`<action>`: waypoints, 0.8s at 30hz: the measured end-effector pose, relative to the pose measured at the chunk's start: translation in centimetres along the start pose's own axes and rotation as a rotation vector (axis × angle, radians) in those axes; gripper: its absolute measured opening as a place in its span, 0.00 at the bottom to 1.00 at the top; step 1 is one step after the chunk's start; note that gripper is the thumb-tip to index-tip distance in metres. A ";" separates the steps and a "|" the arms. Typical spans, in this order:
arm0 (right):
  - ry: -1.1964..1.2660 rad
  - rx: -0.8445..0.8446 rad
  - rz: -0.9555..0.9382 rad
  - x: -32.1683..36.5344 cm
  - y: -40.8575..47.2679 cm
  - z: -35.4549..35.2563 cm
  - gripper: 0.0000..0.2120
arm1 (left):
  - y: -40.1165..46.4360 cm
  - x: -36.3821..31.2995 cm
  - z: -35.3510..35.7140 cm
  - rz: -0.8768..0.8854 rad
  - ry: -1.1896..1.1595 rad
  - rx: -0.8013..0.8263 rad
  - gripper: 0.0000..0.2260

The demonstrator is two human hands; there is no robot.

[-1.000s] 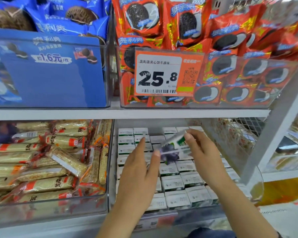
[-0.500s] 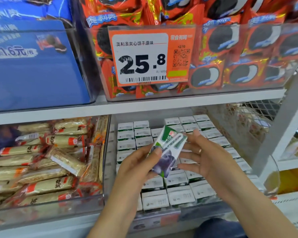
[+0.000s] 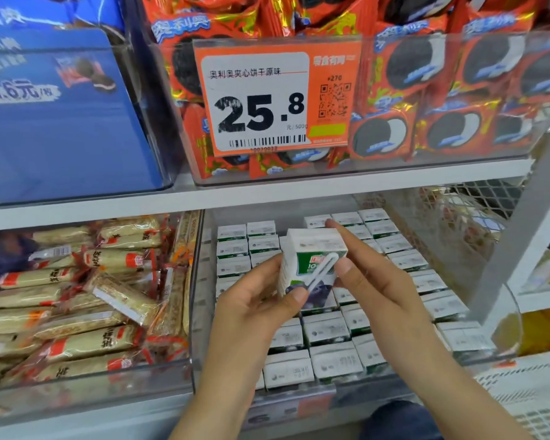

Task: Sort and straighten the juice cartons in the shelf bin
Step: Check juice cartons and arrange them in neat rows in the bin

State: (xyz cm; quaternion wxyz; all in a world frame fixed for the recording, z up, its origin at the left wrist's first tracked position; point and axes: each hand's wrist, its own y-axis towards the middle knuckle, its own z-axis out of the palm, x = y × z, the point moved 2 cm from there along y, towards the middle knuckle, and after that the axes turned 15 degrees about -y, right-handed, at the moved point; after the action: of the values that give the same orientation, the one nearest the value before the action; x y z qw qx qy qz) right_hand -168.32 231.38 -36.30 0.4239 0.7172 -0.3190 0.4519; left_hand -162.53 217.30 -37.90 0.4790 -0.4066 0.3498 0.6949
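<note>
While most cartons are standing in even rows inside the shelf bin (image 3: 200, 312), one juice carton (image 3: 311, 265) is being held above the middle rows, clear of the stock below. The left hand (image 3: 254, 309) is gripping its lower corner, thumb curled across the printed face beside the attached straw. The right hand (image 3: 372, 281) is pinching its right side, forefinger reaching over the top edge. Judged from the rows, the sorting is well advanced; this carton is awaiting placement, though its intended slot is hidden behind the hands.
</note>
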 end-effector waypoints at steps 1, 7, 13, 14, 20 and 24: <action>-0.036 0.002 -0.036 0.1 -0.1 0.0 0.19 | -0.1 0.0 -0.1 0.040 0.054 -0.012 0.19; -0.147 0.006 -0.183 0.7 -0.5 0.1 0.21 | -0.2 0.0 -0.4 0.188 0.250 -0.104 0.22; -0.307 -0.011 -0.300 0.5 -0.9 0.1 0.21 | -0.3 -0.4 0.1 0.308 0.374 -0.115 0.21; -0.316 -0.010 -0.301 0.5 -0.9 0.0 0.21 | -0.4 -0.5 0.1 0.315 0.385 -0.109 0.21; -0.329 0.000 -0.294 0.2 -0.8 0.1 0.21 | -0.3 -0.3 0.0 0.304 0.401 -0.086 0.19; -0.360 -0.010 -0.298 0.2 -0.8 0.0 0.21 | -0.3 -0.2 0.0 0.296 0.385 -0.075 0.19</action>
State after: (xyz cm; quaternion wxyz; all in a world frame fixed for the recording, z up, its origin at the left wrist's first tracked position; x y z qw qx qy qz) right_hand -167.56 231.68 -36.41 0.4257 0.8234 -0.2823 0.2473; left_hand -162.23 217.28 -37.78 0.2809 -0.4935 0.4643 0.6797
